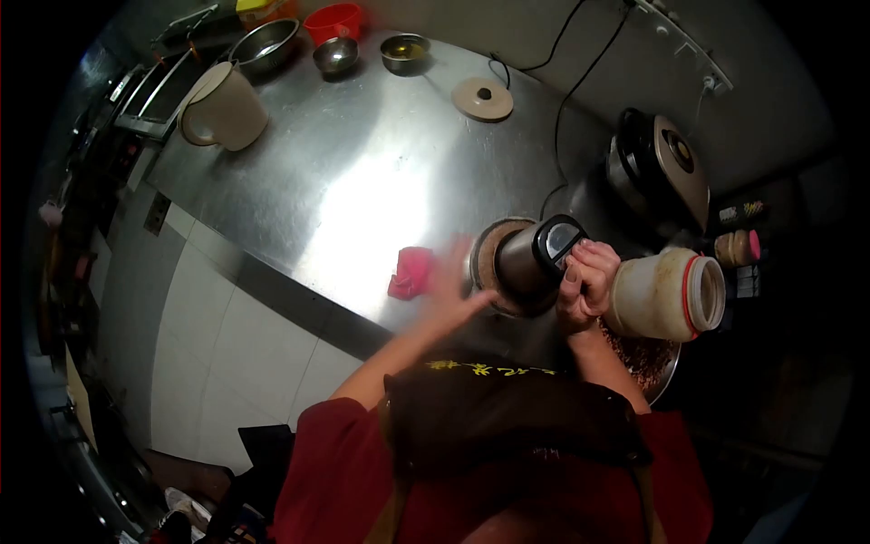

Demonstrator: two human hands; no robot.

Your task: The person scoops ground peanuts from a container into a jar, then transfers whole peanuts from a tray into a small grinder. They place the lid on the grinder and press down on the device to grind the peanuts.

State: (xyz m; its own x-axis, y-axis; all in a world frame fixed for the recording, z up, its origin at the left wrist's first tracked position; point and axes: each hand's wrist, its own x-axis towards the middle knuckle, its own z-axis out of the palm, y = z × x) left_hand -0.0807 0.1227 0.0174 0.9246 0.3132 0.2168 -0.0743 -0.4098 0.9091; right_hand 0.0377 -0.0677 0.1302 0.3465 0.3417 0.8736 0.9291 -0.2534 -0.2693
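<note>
My left hand [449,286] is blurred, its thumb spread away from its fingers, beside a round pan-like vessel [487,258] with a brown surface. A crumpled pink cloth [411,273] lies just left of that hand; whether they touch is unclear. My right hand [589,283] is closed on the handle of a metal jug [524,260] with a black top. The jug stands over the round vessel, whose inside is partly hidden. Right of my right hand is a cloudy plastic jar [651,295] with a red ring, lying tilted above a bowl of reddish-brown bits [642,361].
Along the back of the metal table [299,195] are a beige pitcher [234,111], metal bowls [405,56], a red bowl [333,22] and a round beige base [482,99] with a cord. A black-and-beige cooker [666,172] stands at the right, near hanging cables.
</note>
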